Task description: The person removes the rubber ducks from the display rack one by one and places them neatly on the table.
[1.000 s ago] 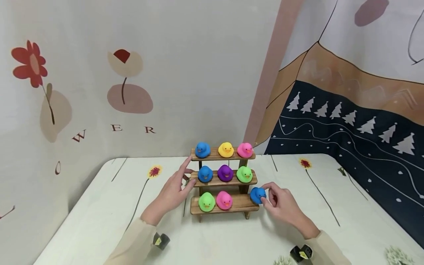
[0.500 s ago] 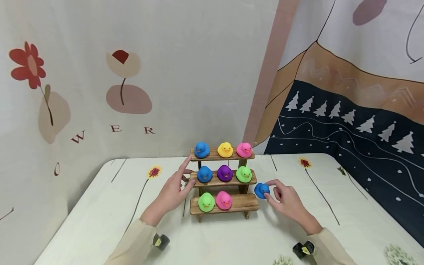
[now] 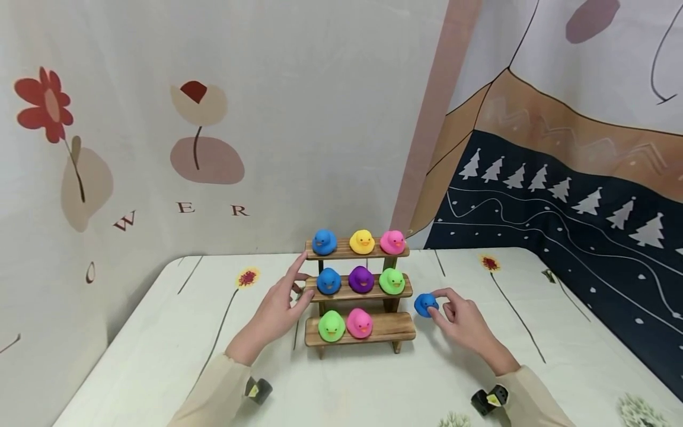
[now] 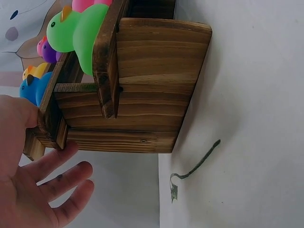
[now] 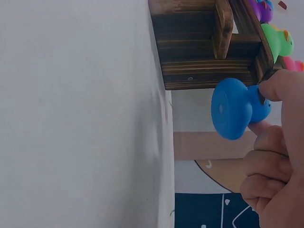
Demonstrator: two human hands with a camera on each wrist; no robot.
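Observation:
A blue rubber duck [image 3: 425, 305] is pinched between the thumb and index finger of my right hand [image 3: 463, 323], in the air just right of a three-tier wooden stand [image 3: 395, 327]. In the right wrist view the flat underside of the blue duck [image 5: 230, 109] shows, apart from the stand. My left hand [image 3: 274, 311] touches the stand's left end, with the index fingertip by the top tier and the thumb at the middle tier. The left wrist view shows its other fingers [image 4: 66, 183] spread loosely. On the bottom tier sit a green duck [image 3: 332, 326] and a pink duck [image 3: 360, 323].
The middle tier bears a blue duck [image 3: 328, 281], a purple duck [image 3: 361, 279] and a green duck [image 3: 392, 281]. On top are blue [image 3: 324, 242], yellow and pink ducks. A pale flowered cloth [image 3: 341, 391] covers the table, and a printed curtain [image 3: 320, 118] hangs behind.
My right hand has lifted the blue duck off the right end of the bottom tier and moved it rightward. The left hand stays at the stand.

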